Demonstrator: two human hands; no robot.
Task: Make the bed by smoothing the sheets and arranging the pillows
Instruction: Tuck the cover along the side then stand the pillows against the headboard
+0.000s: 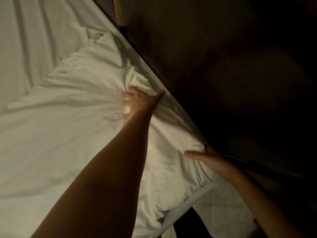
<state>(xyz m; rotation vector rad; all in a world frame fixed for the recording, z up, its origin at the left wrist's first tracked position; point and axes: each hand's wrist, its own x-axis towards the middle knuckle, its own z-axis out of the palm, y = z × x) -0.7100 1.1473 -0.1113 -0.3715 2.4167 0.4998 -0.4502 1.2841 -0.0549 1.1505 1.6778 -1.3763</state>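
- Pillow [96,103], white and creased, lies on the bed against the dark headboard [223,66], reaching to the bed's corner at the lower right.
- Sheet [34,40] beyond the pillow is pale, with long folds running across the upper left.
- Left hand [137,102] reaches far across the pillow; its fingers [127,97] are curled tight into a bunch of the pillow's cloth, and creases fan out from that grip.
- Left thumb points toward the headboard, at the pillow's edge.
- Right hand [205,157] is at the pillow's near end, close to the headboard; the thumb lies flat on top of the cloth, and the fingers go down behind the pillow's edge, out of sight, so I cannot tell whether that grip is closed.
- Both forearms are bare.
- Floor [223,203], pale and tiled, shows past the bed's corner at the lower right.
- Light is dim, and the headboard side is almost black.
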